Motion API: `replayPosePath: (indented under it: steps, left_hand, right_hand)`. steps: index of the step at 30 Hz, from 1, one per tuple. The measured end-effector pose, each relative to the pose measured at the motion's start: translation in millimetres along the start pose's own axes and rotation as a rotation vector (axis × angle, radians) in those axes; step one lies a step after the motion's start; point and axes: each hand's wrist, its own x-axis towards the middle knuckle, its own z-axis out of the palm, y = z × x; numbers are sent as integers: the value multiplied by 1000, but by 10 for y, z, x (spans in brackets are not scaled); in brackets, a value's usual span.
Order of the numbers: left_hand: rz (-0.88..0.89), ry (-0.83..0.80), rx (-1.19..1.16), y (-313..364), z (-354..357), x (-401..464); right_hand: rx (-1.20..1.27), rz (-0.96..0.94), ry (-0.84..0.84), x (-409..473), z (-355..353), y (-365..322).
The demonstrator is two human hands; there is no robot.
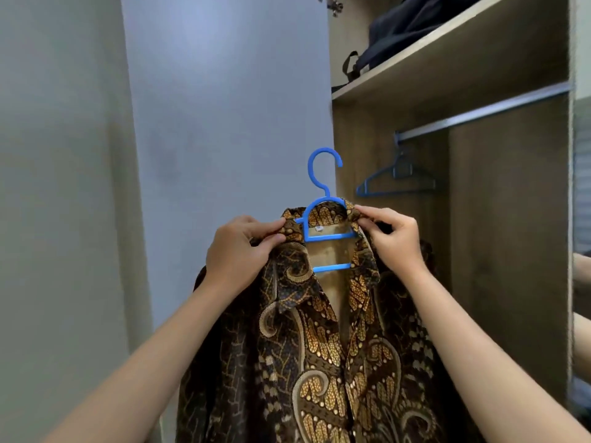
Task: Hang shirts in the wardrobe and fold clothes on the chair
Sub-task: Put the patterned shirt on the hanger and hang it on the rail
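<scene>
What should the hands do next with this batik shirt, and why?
Probably lift the blue hanger right and hook it over the wardrobe rail. The batik shirt already sits on it, left hand and right hand pinching the collar, hook free.

Brown-and-gold batik shirt (pixel 319 362), blue hanger (pixel 324 199), grey wall (pixel 208 91)

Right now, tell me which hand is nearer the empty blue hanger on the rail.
Right. The right hand is just below-left of the empty hanger; the left hand is farther left.
</scene>
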Motion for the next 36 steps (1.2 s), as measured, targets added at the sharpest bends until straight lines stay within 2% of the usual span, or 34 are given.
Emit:
replayPosePath:
  steps: [6,11,22,31,36]
  left_hand:
    - [42,-54,-49,-17,796,584]
    - [74,-90,-80,-15,1338,1067]
    - [279,-75,-170,119,2291,1886]
    - [207,-91,-167,206,2984,2507]
    - [244,-42,-103,348,3370,2859]
  right_hand:
    - [-91,-13,195,345,-326,575]
    - [-133,-21,282,682,-562,970]
    - [-248,-70,367,1349,-1183,1462]
    - [-373,-126,349,2057,-1493,2112]
    - [-387,-97,325,2506,-1745,2455]
